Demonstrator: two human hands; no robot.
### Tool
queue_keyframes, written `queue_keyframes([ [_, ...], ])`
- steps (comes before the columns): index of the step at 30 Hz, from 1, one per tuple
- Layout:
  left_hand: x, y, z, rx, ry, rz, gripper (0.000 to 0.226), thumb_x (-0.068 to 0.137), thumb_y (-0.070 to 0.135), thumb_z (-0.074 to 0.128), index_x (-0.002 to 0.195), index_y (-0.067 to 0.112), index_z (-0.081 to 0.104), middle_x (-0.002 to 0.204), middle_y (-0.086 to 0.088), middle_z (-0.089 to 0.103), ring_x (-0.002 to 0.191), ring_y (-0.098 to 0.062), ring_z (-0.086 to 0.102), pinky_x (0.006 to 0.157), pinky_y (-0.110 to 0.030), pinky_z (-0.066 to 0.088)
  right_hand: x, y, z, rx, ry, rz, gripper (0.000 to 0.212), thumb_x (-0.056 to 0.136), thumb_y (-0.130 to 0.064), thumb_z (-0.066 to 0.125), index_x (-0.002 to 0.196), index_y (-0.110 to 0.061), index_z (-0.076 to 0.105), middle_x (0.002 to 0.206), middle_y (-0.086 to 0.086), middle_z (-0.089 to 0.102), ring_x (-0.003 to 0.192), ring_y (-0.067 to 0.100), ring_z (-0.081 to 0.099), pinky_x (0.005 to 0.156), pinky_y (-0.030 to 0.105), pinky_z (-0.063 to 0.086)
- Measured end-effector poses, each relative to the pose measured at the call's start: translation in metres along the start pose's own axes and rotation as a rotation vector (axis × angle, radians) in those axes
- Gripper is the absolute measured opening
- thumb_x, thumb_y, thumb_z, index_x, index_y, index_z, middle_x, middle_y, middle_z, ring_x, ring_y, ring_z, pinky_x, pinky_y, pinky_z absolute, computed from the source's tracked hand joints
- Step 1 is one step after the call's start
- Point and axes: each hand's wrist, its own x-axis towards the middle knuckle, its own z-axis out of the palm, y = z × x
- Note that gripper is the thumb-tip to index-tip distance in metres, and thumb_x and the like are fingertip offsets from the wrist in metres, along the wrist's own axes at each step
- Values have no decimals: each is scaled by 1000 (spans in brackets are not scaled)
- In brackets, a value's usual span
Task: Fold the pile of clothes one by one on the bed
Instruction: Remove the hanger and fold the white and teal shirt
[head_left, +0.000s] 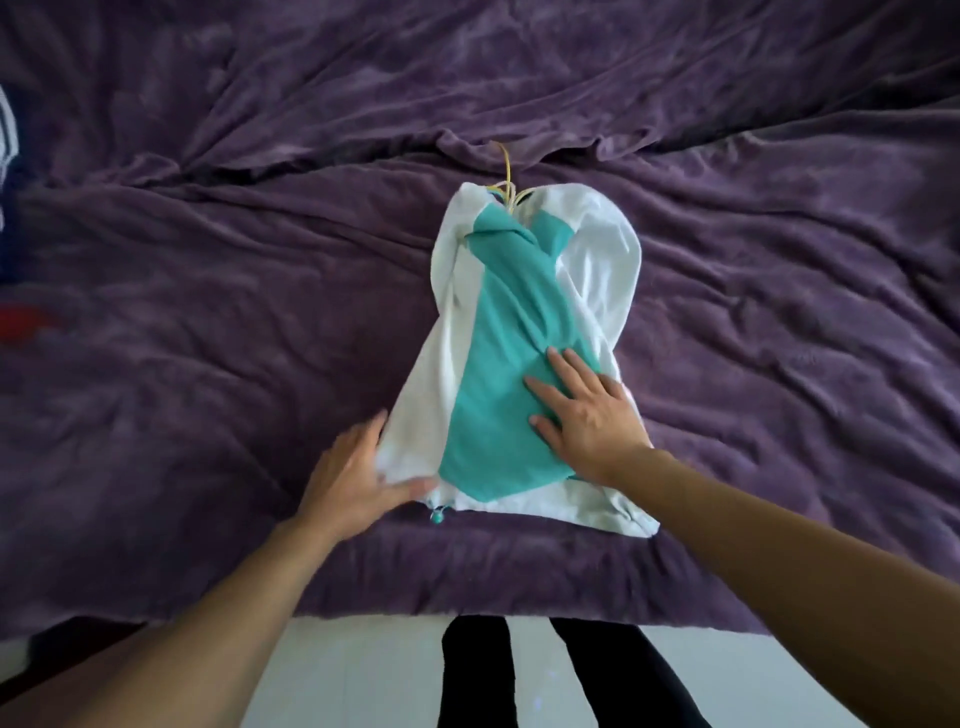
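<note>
left hand (348, 470) is lying flat, fingers straight, at garment (519, 322) edge | right hand (587, 410) is pressing flat, fingers spread | bed (208, 312)

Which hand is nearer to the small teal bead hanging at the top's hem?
Left. The left hand presses the top at its white corner, right beside the bead. The right hand lies flat on its teal middle, farther up and right.
</note>
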Motion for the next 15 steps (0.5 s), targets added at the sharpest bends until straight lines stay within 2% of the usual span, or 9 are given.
queue_keyframes([
  [2,-21,-29,13,206,-126,90,109,53,80,55,143,22,39,145,0,41,131,-23,41,103,-39,38,6,12,12,-19,-157,67,54,97,-54,31,148,-38,24,162,-2,2,148,17,2,118,43,14],
  [4,-30,-47,23,198,-55,107,73,68,58,61,128,16,59,136,-3,52,122,-28,49,95,-39,44,11,17,10,64,-174,109,54,97,-53,36,149,-38,25,161,-4,5,148,15,5,118,43,14],
  [5,-31,-49,23,132,18,100,55,75,46,60,117,11,66,129,-6,57,116,-31,53,91,-38,45,10,15,6,161,-69,164,53,97,-50,40,147,-34,32,160,-2,15,146,18,14,116,44,20],
  [6,-31,-47,20,42,67,89,50,76,42,56,108,6,70,123,-8,61,111,-32,56,89,-37,46,4,14,2,285,113,293,49,97,-46,43,144,-29,40,156,1,27,142,22,25,113,45,26],
  [8,-32,-35,8,-222,125,57,54,68,47,46,86,2,70,97,-8,69,90,-26,63,77,-33,47,-18,23,-2,499,405,702,43,97,-36,44,137,-19,46,145,9,43,131,31,39,106,46,33],
  [10,-40,-19,-8,-471,151,-20,40,62,42,52,63,3,53,58,1,55,56,-13,51,55,-30,40,-48,20,4,585,344,970,47,95,-33,47,137,-13,42,139,15,47,124,36,45,101,45,35],
  [11,-45,-11,-15,-582,126,-49,34,62,35,58,61,3,46,53,2,48,51,-10,46,50,-28,39,-62,12,9,596,263,994,50,93,-33,52,137,-12,41,135,14,50,121,36,48,99,43,37],
  [13,-58,1,-22,-788,19,-56,24,70,15,68,70,1,48,59,-7,58,53,-16,59,49,-31,51,-82,-8,21,709,215,992,49,87,-32,65,129,-10,50,112,7,59,104,28,56,90,40,44],
  [15,-72,7,-27,-894,-78,-40,19,79,2,68,83,-1,50,72,-18,67,62,-30,69,51,-37,55,-92,-26,29,921,248,1003,24,84,-19,69,99,-2,62,83,7,60,80,24,56,71,38,48],
])
